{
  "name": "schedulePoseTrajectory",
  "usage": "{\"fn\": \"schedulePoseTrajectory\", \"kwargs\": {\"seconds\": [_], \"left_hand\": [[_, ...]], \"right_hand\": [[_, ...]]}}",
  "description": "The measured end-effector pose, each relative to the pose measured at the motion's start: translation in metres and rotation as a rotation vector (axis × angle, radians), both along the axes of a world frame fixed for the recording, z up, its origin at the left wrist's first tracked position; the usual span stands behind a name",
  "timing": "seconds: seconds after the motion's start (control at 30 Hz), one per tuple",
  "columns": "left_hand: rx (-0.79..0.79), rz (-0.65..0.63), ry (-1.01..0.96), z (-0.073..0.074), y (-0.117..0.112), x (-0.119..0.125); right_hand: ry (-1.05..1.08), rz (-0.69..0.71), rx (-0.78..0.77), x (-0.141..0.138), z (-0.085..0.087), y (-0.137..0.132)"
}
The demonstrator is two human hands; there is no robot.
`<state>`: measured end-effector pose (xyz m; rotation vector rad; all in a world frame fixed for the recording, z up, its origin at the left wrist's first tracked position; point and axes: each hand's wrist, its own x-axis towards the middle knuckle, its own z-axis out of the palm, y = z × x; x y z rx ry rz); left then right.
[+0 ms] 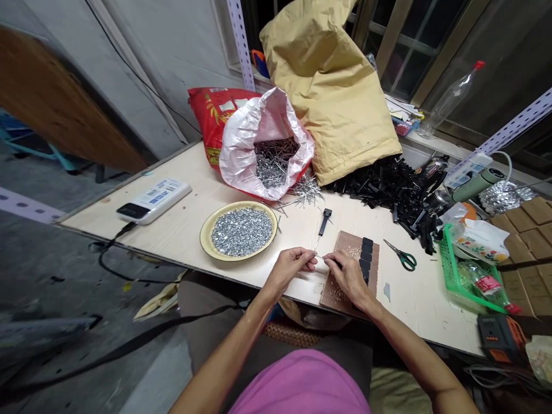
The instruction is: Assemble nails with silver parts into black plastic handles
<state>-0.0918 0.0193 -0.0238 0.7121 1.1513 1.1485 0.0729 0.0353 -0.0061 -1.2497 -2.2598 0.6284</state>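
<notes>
My left hand [290, 265] and my right hand [348, 275] meet at the near edge of the table, fingers pinched together on a thin metal pin [319, 258] held between them. My right hand also seems to grip a small black plastic piece [338, 265], mostly hidden by the fingers. Both hands hover over the left edge of a brown board [340, 290] that carries a row of black plastic pieces [366, 256]. A finished black piece with a pin [324, 222] lies just beyond the hands. A yellow plate [206, 230] of small silvery parts sits to the left.
An open white sack [241, 144] of metal pins and a tan bag [336, 98] stand at the back. A heap of black plastic pieces [388, 184], green-handled scissors [403, 257], a green basket [448, 270] and a white power bank [155, 198] lie around.
</notes>
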Motion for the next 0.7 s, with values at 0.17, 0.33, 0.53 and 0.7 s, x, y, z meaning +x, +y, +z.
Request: {"fn": "schedulePoseTrajectory", "kwargs": {"seconds": [0.17,0.33,0.53,0.7], "left_hand": [[0.004,-0.054,0.026,-0.002,0.000,-0.001],[-0.006,-0.106,0.072,-0.001,0.002,0.002],[0.011,-0.116,0.047,0.004,-0.001,0.010],[-0.012,-0.133,0.049,0.001,-0.001,0.011]], "right_hand": [[-0.146,0.021,0.111,0.007,0.002,-0.005],[-0.282,0.028,0.300,0.010,0.001,-0.011],[-0.354,0.019,0.470,0.011,0.001,-0.013],[-0.443,0.088,0.494,0.015,0.007,-0.015]]}}
